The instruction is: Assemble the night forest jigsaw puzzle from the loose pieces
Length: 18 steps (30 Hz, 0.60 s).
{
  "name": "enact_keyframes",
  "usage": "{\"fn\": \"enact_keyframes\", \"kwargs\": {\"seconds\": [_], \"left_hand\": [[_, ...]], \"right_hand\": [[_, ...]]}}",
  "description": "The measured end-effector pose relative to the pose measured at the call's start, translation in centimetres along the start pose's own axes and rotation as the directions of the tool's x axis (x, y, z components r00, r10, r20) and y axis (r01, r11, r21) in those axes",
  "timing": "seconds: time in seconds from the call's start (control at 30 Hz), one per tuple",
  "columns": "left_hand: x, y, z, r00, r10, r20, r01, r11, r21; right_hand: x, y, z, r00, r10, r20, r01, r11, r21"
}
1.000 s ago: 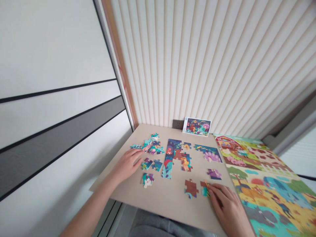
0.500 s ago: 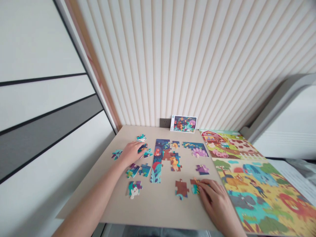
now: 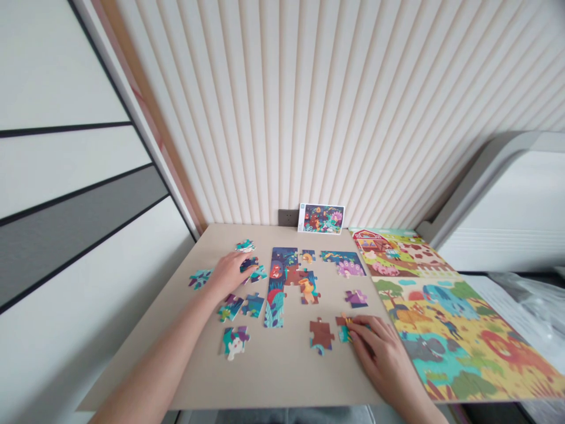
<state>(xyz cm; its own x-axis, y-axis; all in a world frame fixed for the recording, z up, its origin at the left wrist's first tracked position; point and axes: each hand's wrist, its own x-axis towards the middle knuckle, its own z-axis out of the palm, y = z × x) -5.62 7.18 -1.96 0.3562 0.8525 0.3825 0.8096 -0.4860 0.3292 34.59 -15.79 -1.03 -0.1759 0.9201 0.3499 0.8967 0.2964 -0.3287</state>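
Note:
My left hand reaches over a group of loose pieces at the left of the table, thumb and fingers closed round a dark blue puzzle piece. Beside it lie a teal puzzle piece and, farther back, a teal and white one. At the front right, my right hand pinches the right side of a brown, yellow and teal puzzle piece, which lies on the table. A brown puzzle piece is just left of that. The partly joined jigsaw stands between both hands.
A picture card leans on the ribbed wall beside a socket. A joined purple section and a purple piece lie right of centre. Finished farm and safari puzzles border the table's right side.
The camera view has shifted slightly, moving the table a little left in the picture. Both hands stay at the same pieces, and the loose pieces keep their places.

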Motion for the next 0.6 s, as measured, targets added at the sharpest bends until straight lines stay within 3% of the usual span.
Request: {"fn": "enact_keyframes", "kwargs": {"seconds": [0.13, 0.23, 0.4, 0.5, 0.6], "left_hand": [[0.1, -0.3, 0.6, 1.0, -0.015, -0.001, 0.015, 1.0, -0.023], [0.1, -0.6, 0.9, 1.0, -0.03, 0.005, 0.03, 0.999, -0.038], [0.4, -0.8, 0.6, 0.998, -0.056, 0.015, 0.056, 0.997, -0.055], [0.6, -0.8, 0.5, 0.998, -0.059, 0.005, 0.059, 0.996, -0.063], [0.6, -0.8, 0.6, 0.998, -0.053, -0.018, 0.052, 0.996, -0.07]], "right_hand": [[0.5, -0.2, -0.8, 0.999, -0.041, 0.03, 0.041, 0.999, 0.014], [2.3, -0.5, -1.9, 0.992, -0.106, 0.066, 0.108, 0.994, -0.015], [9.6, 0.3, -2.0, 0.966, -0.222, 0.131, 0.233, 0.969, -0.078], [14.9, 1.2, -0.2, 0.956, -0.256, 0.145, 0.272, 0.957, -0.103], [18.3, 1.6, 2.2, 0.944, -0.275, 0.18, 0.297, 0.949, -0.105]]}}
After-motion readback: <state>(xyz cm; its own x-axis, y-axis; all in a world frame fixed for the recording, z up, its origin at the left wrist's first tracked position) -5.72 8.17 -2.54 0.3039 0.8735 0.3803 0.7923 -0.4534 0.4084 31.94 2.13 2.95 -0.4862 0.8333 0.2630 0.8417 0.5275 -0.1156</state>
